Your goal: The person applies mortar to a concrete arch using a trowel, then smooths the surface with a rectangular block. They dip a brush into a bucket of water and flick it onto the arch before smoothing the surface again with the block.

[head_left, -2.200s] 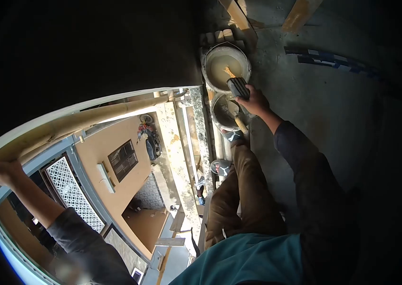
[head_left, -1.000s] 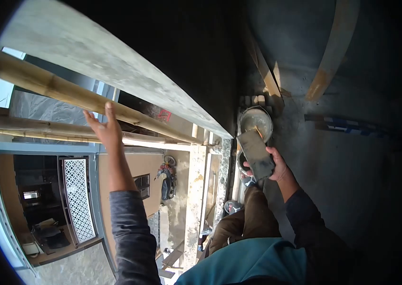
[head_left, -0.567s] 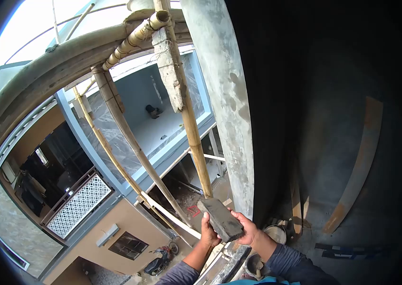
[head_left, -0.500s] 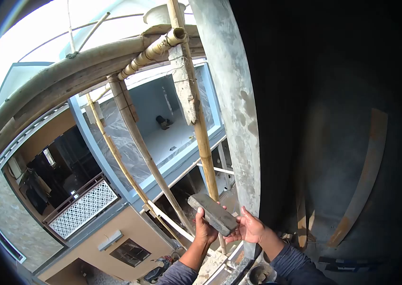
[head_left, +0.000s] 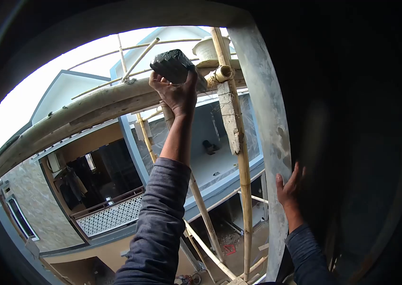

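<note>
My left hand (head_left: 176, 92) is raised at the upper middle of the view, its fingers and thumb closed around a grey rectangular block (head_left: 172, 66). The block's near face looks dark and ridged, as if wet; its exact material cannot be told. Lower on the right, my right hand (head_left: 290, 186) is at the edge of the plastered window frame (head_left: 270, 137), fingers stretched upward and thumb apart, with nothing held. The frame's side is grey with darker damp patches.
Outside the opening stands bamboo scaffolding, with an upright pole (head_left: 244, 190) and a thick horizontal beam (head_left: 87, 105). A pale bucket (head_left: 205, 49) rests on it. Beyond is a house with a patterned balcony railing (head_left: 110, 219). Dark wall (head_left: 353, 142) fills the right.
My left hand has lifted the block up from the lower middle. My right hand has let go of it and moved right to the frame's edge. The view has tilted up and left.
</note>
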The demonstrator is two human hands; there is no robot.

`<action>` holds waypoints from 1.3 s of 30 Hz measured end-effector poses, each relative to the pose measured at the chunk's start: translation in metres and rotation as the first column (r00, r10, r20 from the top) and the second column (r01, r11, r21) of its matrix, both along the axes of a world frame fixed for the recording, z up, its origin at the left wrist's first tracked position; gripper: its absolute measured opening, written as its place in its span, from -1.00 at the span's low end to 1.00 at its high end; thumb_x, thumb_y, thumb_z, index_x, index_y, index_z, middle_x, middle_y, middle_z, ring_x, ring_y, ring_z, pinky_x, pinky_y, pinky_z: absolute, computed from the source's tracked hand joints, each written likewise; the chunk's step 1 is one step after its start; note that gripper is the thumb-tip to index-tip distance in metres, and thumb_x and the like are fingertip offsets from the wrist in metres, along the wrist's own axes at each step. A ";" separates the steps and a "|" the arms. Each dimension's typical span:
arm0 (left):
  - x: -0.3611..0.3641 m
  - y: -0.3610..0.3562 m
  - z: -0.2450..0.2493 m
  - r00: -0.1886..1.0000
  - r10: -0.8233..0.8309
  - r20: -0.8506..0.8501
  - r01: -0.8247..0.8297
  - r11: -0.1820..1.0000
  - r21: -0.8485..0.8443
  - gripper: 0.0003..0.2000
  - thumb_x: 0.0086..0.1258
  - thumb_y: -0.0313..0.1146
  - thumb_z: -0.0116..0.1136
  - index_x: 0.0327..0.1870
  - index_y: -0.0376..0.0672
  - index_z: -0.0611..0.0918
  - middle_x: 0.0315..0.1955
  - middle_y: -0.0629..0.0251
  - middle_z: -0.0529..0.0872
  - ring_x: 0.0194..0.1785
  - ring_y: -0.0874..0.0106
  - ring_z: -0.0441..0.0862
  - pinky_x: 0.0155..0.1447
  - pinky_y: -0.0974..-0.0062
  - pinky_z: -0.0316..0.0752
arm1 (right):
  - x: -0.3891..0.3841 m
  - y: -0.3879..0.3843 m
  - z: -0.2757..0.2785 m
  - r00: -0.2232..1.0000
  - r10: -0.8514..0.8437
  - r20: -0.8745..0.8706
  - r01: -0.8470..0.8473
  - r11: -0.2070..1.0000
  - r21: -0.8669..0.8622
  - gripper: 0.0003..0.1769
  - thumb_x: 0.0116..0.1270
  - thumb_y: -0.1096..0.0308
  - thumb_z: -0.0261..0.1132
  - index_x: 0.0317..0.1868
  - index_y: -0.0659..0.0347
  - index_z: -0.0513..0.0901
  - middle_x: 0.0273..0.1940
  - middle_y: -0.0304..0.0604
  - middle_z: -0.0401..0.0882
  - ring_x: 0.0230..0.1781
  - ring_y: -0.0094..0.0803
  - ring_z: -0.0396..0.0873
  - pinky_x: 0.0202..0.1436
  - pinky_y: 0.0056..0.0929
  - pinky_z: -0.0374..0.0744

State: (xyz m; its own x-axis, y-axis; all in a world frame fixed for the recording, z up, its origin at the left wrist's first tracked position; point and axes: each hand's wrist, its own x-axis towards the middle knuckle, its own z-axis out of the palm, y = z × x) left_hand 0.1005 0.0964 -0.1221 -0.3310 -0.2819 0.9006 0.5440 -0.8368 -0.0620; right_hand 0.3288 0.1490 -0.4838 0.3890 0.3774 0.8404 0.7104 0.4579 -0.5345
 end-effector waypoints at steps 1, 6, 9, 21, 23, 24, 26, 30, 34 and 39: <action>0.005 0.010 0.017 0.949 0.315 -0.002 -0.314 0.948 0.044 -0.08 -0.06 -0.19 0.54 0.25 -0.26 0.14 0.02 0.04 0.38 0.16 0.19 0.40 0.24 0.19 0.37 | 0.000 0.007 0.000 0.999 0.050 0.001 -0.050 0.995 0.091 -0.09 0.28 -0.02 0.29 0.48 0.26 0.12 0.39 0.46 0.07 0.42 0.37 0.07 0.44 0.11 0.18; 0.046 0.034 0.078 0.844 0.536 -0.022 -0.509 0.813 0.283 -0.19 -0.09 -0.12 0.52 0.15 -0.17 0.26 -0.03 0.07 0.39 0.16 0.08 0.28 0.26 0.04 0.18 | -0.005 0.017 -0.007 0.996 0.083 -0.035 -0.077 0.987 0.141 -0.12 0.25 0.10 0.36 0.43 0.36 0.18 0.32 0.43 0.23 0.36 0.32 0.22 0.42 0.02 0.25; 0.058 0.037 0.103 0.794 0.605 0.062 -0.589 0.739 0.327 -0.19 -0.07 -0.08 0.53 0.17 -0.14 0.28 0.00 0.10 0.40 0.15 0.12 0.28 0.25 0.05 0.15 | -0.007 0.021 -0.009 0.992 0.112 -0.049 -0.099 0.973 0.207 -0.16 0.24 0.18 0.40 0.39 0.42 0.22 0.25 0.40 0.35 0.29 0.29 0.35 0.38 -0.04 0.32; 0.008 -0.052 0.139 0.608 0.711 0.353 -0.773 0.431 0.465 -0.25 0.04 0.15 0.42 0.05 -0.24 0.35 -0.04 0.10 0.43 0.06 0.20 0.35 0.14 0.10 0.26 | -0.004 0.012 -0.006 0.998 -0.046 -0.041 0.050 0.993 0.110 -0.13 0.17 0.09 0.47 0.38 0.32 0.30 0.26 0.38 0.35 0.30 0.23 0.34 0.37 0.00 0.33; -0.041 -0.092 0.151 0.567 0.704 0.427 -0.792 0.323 0.519 -0.42 -0.03 0.02 0.48 -0.21 -0.22 0.45 -0.37 0.24 0.50 -0.24 0.33 0.46 -0.05 0.21 0.39 | -0.003 0.010 -0.004 0.995 -0.097 -0.033 0.099 0.992 0.074 -0.15 0.20 0.00 0.43 0.38 0.25 0.31 0.27 0.45 0.29 0.31 0.31 0.30 0.36 0.06 0.32; -0.063 -0.116 0.153 0.531 0.718 0.450 -0.810 0.275 0.518 -0.45 -0.10 -0.04 0.54 -0.28 -0.22 0.47 -0.45 0.29 0.50 -0.32 0.36 0.48 -0.09 0.26 0.42 | -0.002 0.011 -0.005 0.996 -0.089 -0.033 0.091 0.993 0.073 -0.15 0.20 0.00 0.43 0.38 0.25 0.31 0.27 0.45 0.29 0.31 0.31 0.30 0.36 0.06 0.32; -0.094 -0.157 0.142 0.615 0.651 0.446 -0.780 0.419 0.465 -0.25 -0.07 0.02 0.54 0.00 -0.32 0.41 -0.09 0.11 0.44 0.02 0.28 0.41 0.17 0.19 0.35 | -0.003 0.014 -0.005 0.996 -0.069 -0.048 0.073 0.995 0.072 -0.14 0.20 0.00 0.43 0.38 0.25 0.30 0.27 0.45 0.29 0.30 0.32 0.30 0.36 0.06 0.31; -0.105 -0.167 0.118 0.655 0.707 0.267 -0.719 0.475 0.506 -0.26 -0.07 -0.05 0.58 0.01 -0.29 0.38 0.00 0.15 0.41 0.06 0.33 0.41 0.13 0.30 0.45 | -0.005 0.010 -0.002 0.997 -0.067 -0.045 0.072 0.992 0.105 -0.16 0.21 0.00 0.41 0.38 0.25 0.32 0.27 0.45 0.28 0.31 0.30 0.30 0.36 0.06 0.33; -0.043 -0.073 0.096 0.604 0.767 0.216 -0.784 0.523 0.334 -0.14 -0.11 -0.01 0.56 0.15 -0.20 0.28 0.03 0.11 0.35 0.14 0.17 0.33 0.22 0.09 0.26 | -0.005 0.011 -0.005 0.993 -0.106 -0.049 0.110 0.990 0.083 -0.17 0.20 0.06 0.44 0.37 0.29 0.33 0.24 0.41 0.35 0.29 0.27 0.35 0.35 0.01 0.35; 0.060 0.036 0.109 0.708 0.695 0.123 -0.689 0.643 0.334 -0.10 -0.19 0.03 0.58 0.14 -0.20 0.29 -0.02 0.07 0.35 0.12 0.09 0.29 0.19 0.08 0.23 | -0.006 0.025 -0.015 0.991 0.072 -0.110 -0.052 0.984 0.170 -0.15 0.21 0.12 0.46 0.36 0.40 0.30 0.21 0.37 0.43 0.27 0.19 0.42 0.35 -0.09 0.38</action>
State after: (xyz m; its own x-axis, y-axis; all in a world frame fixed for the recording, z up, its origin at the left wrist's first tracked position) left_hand 0.1609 0.1322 -0.0128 0.0981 -0.7007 0.7067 0.9523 -0.1400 -0.2710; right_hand 0.3223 0.1741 -0.4990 0.4673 0.2628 0.8441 0.6156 0.5885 -0.5240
